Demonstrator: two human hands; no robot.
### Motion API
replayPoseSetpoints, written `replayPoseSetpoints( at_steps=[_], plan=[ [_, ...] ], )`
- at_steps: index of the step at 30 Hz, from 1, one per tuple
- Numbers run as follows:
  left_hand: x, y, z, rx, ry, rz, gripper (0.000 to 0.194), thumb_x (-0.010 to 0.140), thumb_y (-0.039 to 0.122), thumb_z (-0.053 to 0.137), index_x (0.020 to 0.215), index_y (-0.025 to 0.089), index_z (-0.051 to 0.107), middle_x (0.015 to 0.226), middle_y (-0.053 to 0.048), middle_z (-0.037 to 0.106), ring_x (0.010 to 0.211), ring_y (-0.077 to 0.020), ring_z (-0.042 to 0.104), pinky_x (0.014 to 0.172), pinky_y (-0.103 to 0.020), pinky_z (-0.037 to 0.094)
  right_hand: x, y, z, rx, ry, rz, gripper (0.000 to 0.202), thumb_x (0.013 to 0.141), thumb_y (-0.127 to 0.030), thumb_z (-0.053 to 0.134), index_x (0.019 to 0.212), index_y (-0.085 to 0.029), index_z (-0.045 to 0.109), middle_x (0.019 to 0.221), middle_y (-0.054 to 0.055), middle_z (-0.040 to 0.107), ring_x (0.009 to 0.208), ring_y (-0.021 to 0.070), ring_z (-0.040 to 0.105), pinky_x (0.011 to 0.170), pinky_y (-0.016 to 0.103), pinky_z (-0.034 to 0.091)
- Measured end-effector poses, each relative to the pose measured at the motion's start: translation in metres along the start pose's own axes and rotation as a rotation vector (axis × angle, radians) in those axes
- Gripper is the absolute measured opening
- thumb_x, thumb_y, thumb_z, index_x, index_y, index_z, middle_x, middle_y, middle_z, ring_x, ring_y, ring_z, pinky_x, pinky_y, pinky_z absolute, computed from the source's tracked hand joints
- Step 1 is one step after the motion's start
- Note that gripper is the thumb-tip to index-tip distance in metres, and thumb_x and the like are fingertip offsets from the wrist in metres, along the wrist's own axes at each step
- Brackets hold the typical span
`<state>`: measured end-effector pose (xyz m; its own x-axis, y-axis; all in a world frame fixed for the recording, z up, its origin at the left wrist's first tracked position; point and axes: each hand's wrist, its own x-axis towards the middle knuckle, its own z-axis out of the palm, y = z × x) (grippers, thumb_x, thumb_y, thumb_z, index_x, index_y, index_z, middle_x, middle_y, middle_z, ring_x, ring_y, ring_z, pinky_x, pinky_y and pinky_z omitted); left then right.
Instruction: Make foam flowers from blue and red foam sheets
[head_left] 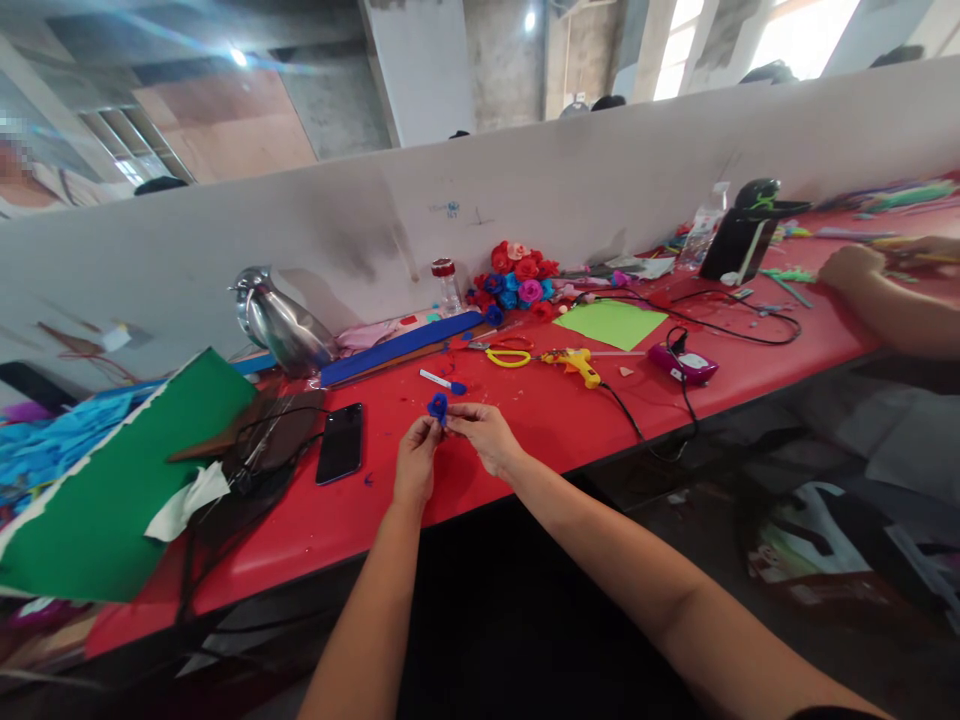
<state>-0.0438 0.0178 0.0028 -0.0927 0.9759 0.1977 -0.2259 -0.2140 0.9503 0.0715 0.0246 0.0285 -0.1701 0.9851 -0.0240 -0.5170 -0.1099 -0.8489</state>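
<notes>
A small dark blue craft flower point(437, 406) is held upright above the near part of the red table. My left hand point(418, 443) pinches it from below, thumb and fingers closed at its base. From the right, my right hand point(480, 430) also closes its fingertips on the flower's lower edge. Just beyond the hands lies a white marker-like stick with a blue end point(442, 382). Farther back are yellow-and-red-handled scissors point(510, 354) and a yellow glue gun point(577, 366). What the fingertips cover at the flower's base is hidden.
A phone point(340, 444) and a green sheet point(135, 490) lie to the left. Behind stand a steel jug point(281, 320) and a heap of craft flowers point(517, 278). A purple box point(683, 364) with cables sits right; another person's arm point(885, 305) rests at far right.
</notes>
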Motion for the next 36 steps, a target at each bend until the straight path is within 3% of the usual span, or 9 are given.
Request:
replayPoseSetpoints(
  at_steps=[12,27,36],
  plan=[
    [0.0,-0.002,-0.002,0.05,-0.007,-0.016,0.025,0.068,0.039,0.071,0.067,0.017,0.058,0.066,0.002,0.055,0.066,-0.012,0.05,0.069,-0.025,0.04,0.002,0.006,-0.007,0.01,-0.006,0.03,0.024,0.047,-0.02,0.079,0.071,-0.016,0.074,0.06,-0.001,0.067,0.057,0.0089,0.056,0.067,0.027,0.045],
    [-0.004,0.004,0.002,0.12,-0.003,-0.027,0.023,0.067,0.036,0.071,0.065,0.017,0.058,0.063,0.003,0.053,0.064,-0.0111,0.047,0.066,-0.023,0.038,0.006,0.012,-0.013,-0.108,-0.088,-0.015,0.023,0.056,-0.024,0.075,0.077,-0.017,0.066,0.066,-0.004,0.062,0.061,0.009,0.055,0.067,0.025,0.044],
    [-0.006,0.008,0.005,0.194,0.006,0.018,0.021,0.069,0.036,0.067,0.066,0.017,0.057,0.062,0.004,0.052,0.064,-0.0118,0.048,0.066,-0.024,0.039,0.002,0.011,-0.006,-0.15,0.0,-0.089,0.018,0.059,-0.022,0.067,0.074,-0.019,0.058,0.065,-0.005,0.06,0.058,0.0095,0.054,0.062,0.024,0.045]
  ],
)
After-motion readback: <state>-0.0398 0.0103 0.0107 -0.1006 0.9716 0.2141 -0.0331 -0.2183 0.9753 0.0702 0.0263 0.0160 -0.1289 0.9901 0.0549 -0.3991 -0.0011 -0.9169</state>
